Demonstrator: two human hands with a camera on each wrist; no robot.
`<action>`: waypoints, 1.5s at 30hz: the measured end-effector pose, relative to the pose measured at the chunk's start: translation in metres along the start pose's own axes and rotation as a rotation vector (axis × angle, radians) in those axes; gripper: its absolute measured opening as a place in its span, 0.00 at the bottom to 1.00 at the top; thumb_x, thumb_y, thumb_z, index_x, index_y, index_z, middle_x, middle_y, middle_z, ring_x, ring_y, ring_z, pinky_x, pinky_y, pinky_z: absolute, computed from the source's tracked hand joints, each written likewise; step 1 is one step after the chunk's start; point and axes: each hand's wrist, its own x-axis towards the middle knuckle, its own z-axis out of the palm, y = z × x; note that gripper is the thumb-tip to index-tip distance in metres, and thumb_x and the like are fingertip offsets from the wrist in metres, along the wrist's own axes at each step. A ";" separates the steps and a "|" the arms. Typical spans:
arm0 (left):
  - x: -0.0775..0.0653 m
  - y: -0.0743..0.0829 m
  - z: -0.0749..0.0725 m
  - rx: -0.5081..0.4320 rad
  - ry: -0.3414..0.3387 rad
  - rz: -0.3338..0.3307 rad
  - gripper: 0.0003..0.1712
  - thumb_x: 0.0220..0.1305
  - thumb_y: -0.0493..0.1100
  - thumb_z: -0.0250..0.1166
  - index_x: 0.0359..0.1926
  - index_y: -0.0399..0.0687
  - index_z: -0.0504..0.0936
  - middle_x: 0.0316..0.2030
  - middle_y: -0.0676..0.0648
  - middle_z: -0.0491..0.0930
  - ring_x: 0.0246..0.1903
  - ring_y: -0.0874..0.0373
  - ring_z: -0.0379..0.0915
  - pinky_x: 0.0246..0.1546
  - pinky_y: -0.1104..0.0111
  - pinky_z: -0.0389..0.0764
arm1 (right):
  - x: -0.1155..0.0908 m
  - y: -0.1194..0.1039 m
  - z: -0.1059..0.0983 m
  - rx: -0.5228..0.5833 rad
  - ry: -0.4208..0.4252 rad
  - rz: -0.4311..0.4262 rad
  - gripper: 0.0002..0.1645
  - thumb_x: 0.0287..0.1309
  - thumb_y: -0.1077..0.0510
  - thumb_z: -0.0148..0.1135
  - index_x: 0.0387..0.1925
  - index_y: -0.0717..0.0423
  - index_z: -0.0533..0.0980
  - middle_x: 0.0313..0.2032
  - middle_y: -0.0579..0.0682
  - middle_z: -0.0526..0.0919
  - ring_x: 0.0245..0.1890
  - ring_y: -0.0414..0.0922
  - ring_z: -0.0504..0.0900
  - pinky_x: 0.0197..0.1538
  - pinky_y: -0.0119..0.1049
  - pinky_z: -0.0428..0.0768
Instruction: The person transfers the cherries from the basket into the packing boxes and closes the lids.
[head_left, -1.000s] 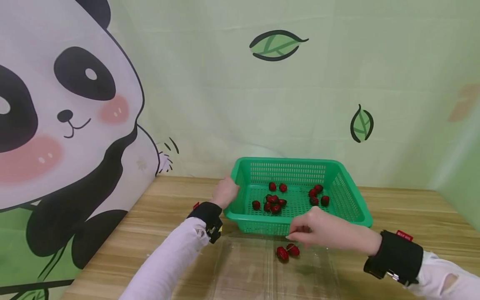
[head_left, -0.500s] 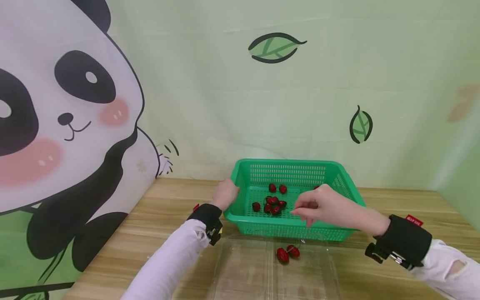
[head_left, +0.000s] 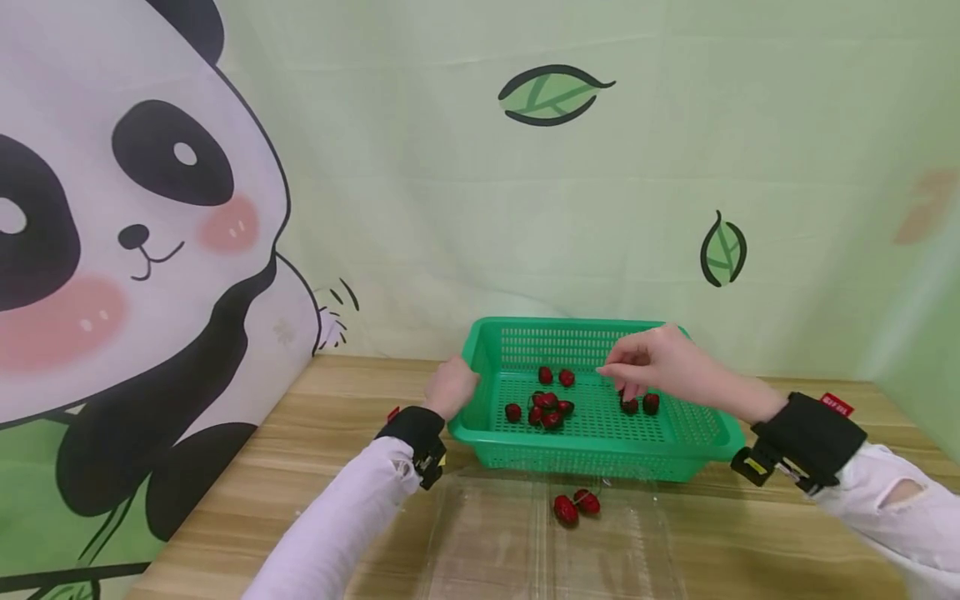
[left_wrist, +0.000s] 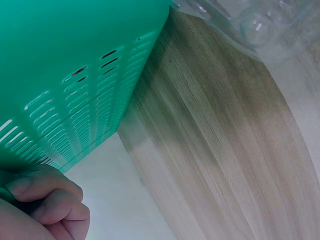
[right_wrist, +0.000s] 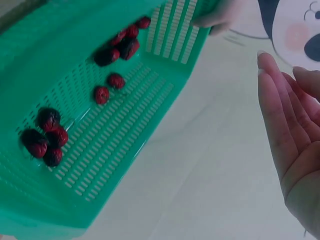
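- Rising along the left edge of the bench [head_left: 352, 379], a printed panda [head_left: 258, 308] spreads over the pale cloth [head_left: 420, 183] behind.
- A white sleeve [head_left: 337, 521] and black wrist band [head_left: 408, 433] lead to the left hand [head_left: 452, 388], clasped on the left rim of the green basket [head_left: 577, 446]; the left wrist view shows curled fingers against the slotted wall.
- The basket sits upright near the bench's back edge. Inside it, from the left, are a lone cherry [head_left: 513, 412], a cluster of cherries [head_left: 551, 418], with two cherries [head_left: 567, 378] behind them by the back wall, and a right-hand group [head_left: 651, 404], partly covered in the head view but four strong in the right wrist view.
- Clear plastic trays [head_left: 486, 533], two sections side by side, lie between the basket and the bench's front edge. A pair of cherries [head_left: 566, 510] rests in the right section, near its back left corner, with thin stems showing.
- Over the basket's right end hovers the right hand [head_left: 666, 367], released, its fingers loosely extended above the right-hand group. A black band [head_left: 810, 437] with a red tag [head_left: 836, 405] circles that wrist.
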 end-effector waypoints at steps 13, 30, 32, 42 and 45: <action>0.001 -0.001 0.002 0.000 0.012 0.004 0.19 0.69 0.41 0.59 0.52 0.28 0.79 0.48 0.31 0.85 0.49 0.38 0.84 0.46 0.49 0.84 | 0.023 0.024 -0.016 -0.065 0.043 0.122 0.09 0.71 0.61 0.63 0.36 0.61 0.85 0.24 0.47 0.86 0.23 0.37 0.83 0.32 0.32 0.82; 0.002 -0.001 0.002 -0.004 0.012 -0.001 0.21 0.70 0.42 0.60 0.54 0.27 0.77 0.49 0.30 0.84 0.50 0.37 0.84 0.47 0.48 0.84 | 0.048 0.063 -0.016 -0.031 0.104 0.243 0.12 0.73 0.61 0.60 0.42 0.67 0.83 0.31 0.60 0.87 0.29 0.40 0.84 0.39 0.35 0.85; 0.002 -0.001 0.002 -0.005 0.012 -0.002 0.21 0.70 0.42 0.60 0.54 0.27 0.76 0.49 0.30 0.84 0.50 0.37 0.84 0.48 0.48 0.84 | 0.051 0.068 -0.012 -0.033 0.106 0.248 0.12 0.73 0.61 0.60 0.42 0.68 0.83 0.32 0.60 0.87 0.30 0.40 0.85 0.40 0.37 0.86; 0.000 0.002 0.001 0.011 -0.002 -0.030 0.20 0.73 0.44 0.60 0.55 0.30 0.77 0.49 0.32 0.85 0.49 0.40 0.84 0.48 0.49 0.84 | 0.054 0.090 0.004 -0.084 0.099 0.243 0.10 0.73 0.62 0.60 0.40 0.67 0.82 0.34 0.61 0.86 0.33 0.50 0.87 0.45 0.48 0.85; 0.000 0.003 0.001 0.010 -0.001 -0.036 0.20 0.73 0.44 0.60 0.55 0.30 0.77 0.50 0.32 0.85 0.50 0.40 0.84 0.49 0.49 0.83 | 0.054 0.094 0.008 -0.124 0.097 0.234 0.10 0.72 0.62 0.61 0.39 0.67 0.82 0.33 0.61 0.87 0.32 0.50 0.86 0.42 0.47 0.84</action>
